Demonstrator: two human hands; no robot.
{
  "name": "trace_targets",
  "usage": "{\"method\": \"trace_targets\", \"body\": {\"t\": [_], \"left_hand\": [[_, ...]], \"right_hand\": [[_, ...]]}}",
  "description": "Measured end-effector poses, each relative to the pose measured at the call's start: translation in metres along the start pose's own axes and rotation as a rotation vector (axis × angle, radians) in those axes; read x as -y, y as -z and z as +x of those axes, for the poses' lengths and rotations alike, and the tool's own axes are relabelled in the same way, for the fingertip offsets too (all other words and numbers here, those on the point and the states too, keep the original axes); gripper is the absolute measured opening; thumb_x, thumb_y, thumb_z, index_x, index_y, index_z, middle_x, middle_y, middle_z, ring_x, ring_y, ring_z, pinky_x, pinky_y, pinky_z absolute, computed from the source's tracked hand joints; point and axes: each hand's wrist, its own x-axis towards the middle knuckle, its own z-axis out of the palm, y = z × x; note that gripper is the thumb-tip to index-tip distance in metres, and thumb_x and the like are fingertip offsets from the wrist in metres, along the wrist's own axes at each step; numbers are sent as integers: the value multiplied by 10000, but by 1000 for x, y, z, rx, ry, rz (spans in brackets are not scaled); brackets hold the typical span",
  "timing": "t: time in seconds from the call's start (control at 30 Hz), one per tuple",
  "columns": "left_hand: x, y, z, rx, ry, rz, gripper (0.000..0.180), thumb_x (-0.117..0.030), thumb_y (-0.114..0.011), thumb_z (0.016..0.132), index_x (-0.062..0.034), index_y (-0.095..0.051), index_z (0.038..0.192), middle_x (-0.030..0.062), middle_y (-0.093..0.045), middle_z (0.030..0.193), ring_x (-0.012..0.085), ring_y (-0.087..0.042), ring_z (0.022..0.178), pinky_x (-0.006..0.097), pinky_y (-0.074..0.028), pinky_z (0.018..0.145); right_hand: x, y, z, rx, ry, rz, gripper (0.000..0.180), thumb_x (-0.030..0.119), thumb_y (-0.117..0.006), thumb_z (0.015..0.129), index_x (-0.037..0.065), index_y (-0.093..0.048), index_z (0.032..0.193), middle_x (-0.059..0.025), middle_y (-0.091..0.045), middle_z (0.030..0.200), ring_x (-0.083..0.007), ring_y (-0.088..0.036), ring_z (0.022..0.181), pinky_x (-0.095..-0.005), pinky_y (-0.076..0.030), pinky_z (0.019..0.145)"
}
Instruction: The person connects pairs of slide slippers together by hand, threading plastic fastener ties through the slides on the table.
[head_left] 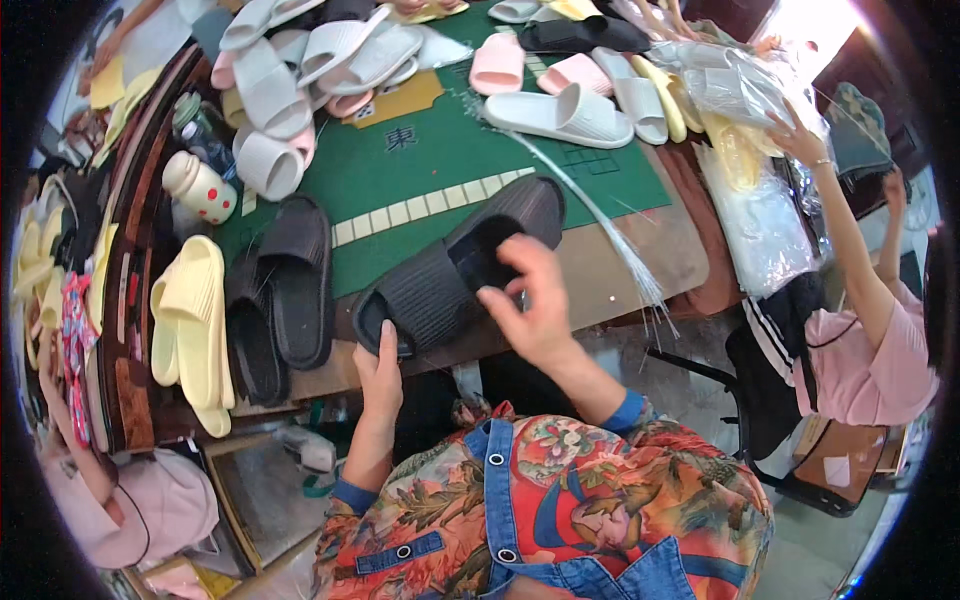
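A pair of black slide slippers lies one against the other at the near edge of the green table mat. My left hand grips the toe end of the nearer slipper, thumb on top and the other fingers hidden below. Over the open heel part hovers my right hand, fingers curled and thumb apart, with nothing visible between them. Left of these, another pair of black slippers rests at the table edge, beside a pale yellow pair.
Grey and white slippers are heaped at the far left, with pink slippers farther right. A bundle of white plastic ties crosses the mat. A dotted bottle stands at left. On the right, a co-worker's arm reaches toward bagged slippers.
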Motion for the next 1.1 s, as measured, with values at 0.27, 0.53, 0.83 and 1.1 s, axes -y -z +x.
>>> {"method": "trace_targets", "body": {"t": [0.27, 0.53, 0.83, 1.1], "left_hand": [[-6, 9, -6, 35, -24, 79, 248, -117, -511, 882, 49, -537, 1063, 54, -576, 1005, 119, -512, 908, 266, -399, 819], [-44, 40, 0, -6, 111, 100, 272, -114, -517, 848, 39, -545, 1070, 76, -585, 1013, 158, -532, 933, 283, -394, 854], [-63, 26, 127, 639, 389, 324, 235, -154, -594, 788, 38, -598, 924, 36, -611, 823, 104, -552, 764, 255, -451, 690], [-34, 22, 95, -140, -539, 897, 184, -193, -535, 849, -10, -549, 865, 152, -578, 837, 318, -564, 801, 369, -438, 707]], "right_hand": [[-24, 21, 26, -198, 27, -573, 715, 230, -723, 674, -18, -370, 1244, -222, -377, 1229, -358, -378, 1096, -432, -313, 937], [-55, 79, 51, -258, -65, -308, 582, -57, -456, 694, -72, -340, 1264, -260, -421, 1248, -351, -408, 1181, -386, -304, 1004], [-28, 29, 104, 390, 388, -736, 673, -58, -531, 594, 113, -433, 1238, -114, -449, 1239, -327, -401, 1165, -416, -408, 892], [-31, -2, 58, 168, 206, -540, 452, 50, -583, 724, 48, -484, 1165, -147, -477, 1190, -326, -379, 1170, -427, -347, 931]]}}
